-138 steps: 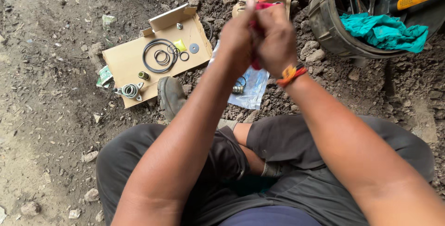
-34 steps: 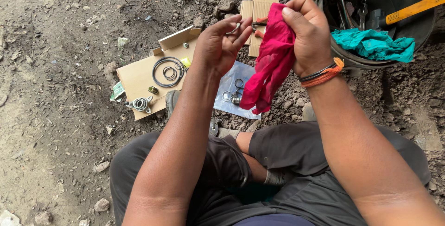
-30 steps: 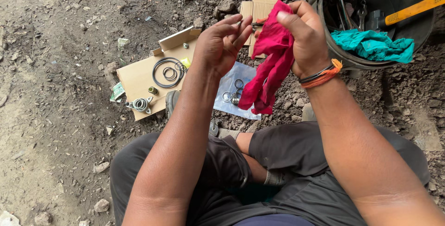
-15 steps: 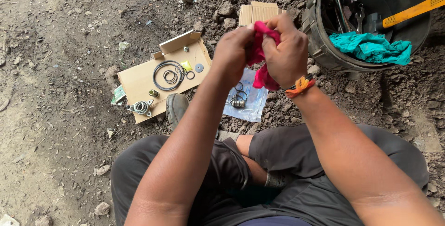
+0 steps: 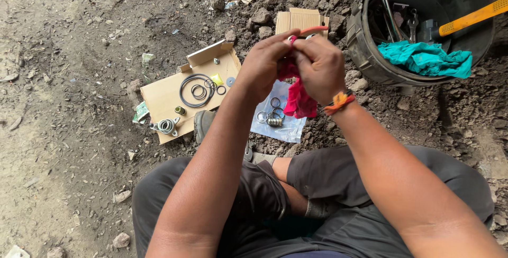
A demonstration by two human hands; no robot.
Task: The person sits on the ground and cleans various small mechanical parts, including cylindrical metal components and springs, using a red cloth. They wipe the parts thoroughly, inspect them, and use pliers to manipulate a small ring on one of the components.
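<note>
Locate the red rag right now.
Head view, top centre: the red rag is bunched between the left hand and right hand, hanging above the clear bag of rings.

A red rag, a teal cloth in a black bucket, black rings on brown cardboard, an orange wristband, a yellow handle.

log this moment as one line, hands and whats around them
left hand: grips red rag | right hand: grips same rag, hands together | below: plastic sheet with rings | left: cardboard with o-rings | right: bucket
</note>
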